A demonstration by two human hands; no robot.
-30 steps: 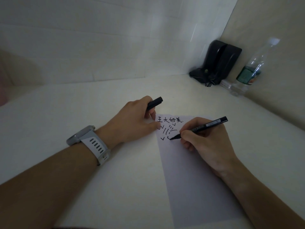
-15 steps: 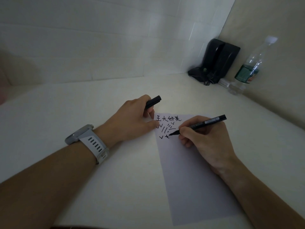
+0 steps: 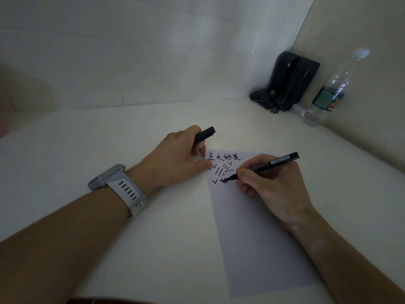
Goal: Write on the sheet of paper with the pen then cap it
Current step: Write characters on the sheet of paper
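Note:
A white sheet of paper (image 3: 258,242) lies on the pale table, with black handwriting and short strokes near its top end. My right hand (image 3: 276,185) grips a black pen (image 3: 269,164), uncapped, its tip touching the paper at a fresh dark mark below the strokes. My left hand (image 3: 175,160) rests at the sheet's top left corner, fingertips pressing on the paper, and holds the black pen cap (image 3: 205,134) between thumb and fingers. A grey and white watch sits on the left wrist.
In the back right corner stand a black device (image 3: 289,81) with a cord and a clear plastic water bottle (image 3: 331,93) with a green label. White walls close the table (image 3: 109,150) at the back and right.
The pen tip has shifted a little left and added new black strokes below the earlier marks. My left hand with the cap has stayed put.

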